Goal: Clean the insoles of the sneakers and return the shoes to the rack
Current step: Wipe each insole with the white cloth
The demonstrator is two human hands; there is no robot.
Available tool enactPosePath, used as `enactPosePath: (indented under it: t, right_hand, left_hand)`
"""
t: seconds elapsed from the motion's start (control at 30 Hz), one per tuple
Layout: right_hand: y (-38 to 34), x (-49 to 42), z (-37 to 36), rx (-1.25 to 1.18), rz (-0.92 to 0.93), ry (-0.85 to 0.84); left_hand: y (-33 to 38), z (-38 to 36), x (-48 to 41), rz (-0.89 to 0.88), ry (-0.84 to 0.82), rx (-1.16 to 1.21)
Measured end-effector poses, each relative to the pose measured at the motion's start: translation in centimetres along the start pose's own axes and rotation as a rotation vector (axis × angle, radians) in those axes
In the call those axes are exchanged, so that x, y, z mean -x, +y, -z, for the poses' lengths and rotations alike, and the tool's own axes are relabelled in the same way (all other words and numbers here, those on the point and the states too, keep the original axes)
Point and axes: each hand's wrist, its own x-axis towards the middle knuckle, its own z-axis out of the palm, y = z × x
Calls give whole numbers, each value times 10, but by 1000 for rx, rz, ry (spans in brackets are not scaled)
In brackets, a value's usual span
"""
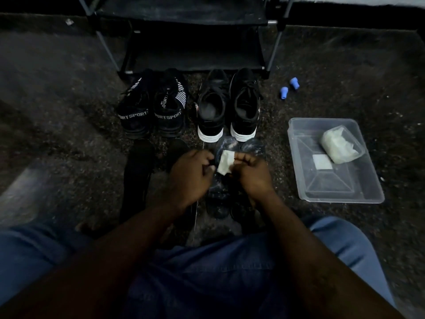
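Both hands hold a small white wipe (224,164) between them: my left hand (192,174) pinches its left edge, my right hand (253,172) its right edge. Under the hands lie two dark insoles streaked with white (226,143), partly hidden. Two more dark insoles (138,171) lie to the left. Beyond them stand a black pair marked SPORT (151,111) and a black pair with white soles (226,107), heels toward me. The black shoe rack (184,49) stands behind, its lower shelves bare.
A clear plastic tray (345,189) at the right holds a bag of white wipes (339,147) and one flat white square (322,161). Two small blue caps (288,87) lie on the dark carpet by the rack's right leg. My knees in blue jeans fill the foreground.
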Motion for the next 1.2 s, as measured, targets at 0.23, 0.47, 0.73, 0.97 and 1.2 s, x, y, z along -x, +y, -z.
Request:
enactPosePath:
  t: [0.23,0.47,0.73,0.97,1.2]
  right_hand:
    - [4,-6,1,22,40,28]
    - [4,-10,0,-77,38,-1]
    - [6,-12,-2,-52,23,17]
    - [1,-11,-3,-164,-58,28]
    - [-4,-12,-2,-220,-37,123]
  left_hand:
    - [5,-17,-8,-62,-124,176]
    - [2,-14,-22,318,-172,718]
    - [12,-3,-26,748,-108,1235]
    - [12,-12,-31,712,-135,1117]
    - [13,-14,-34,721,-182,1242]
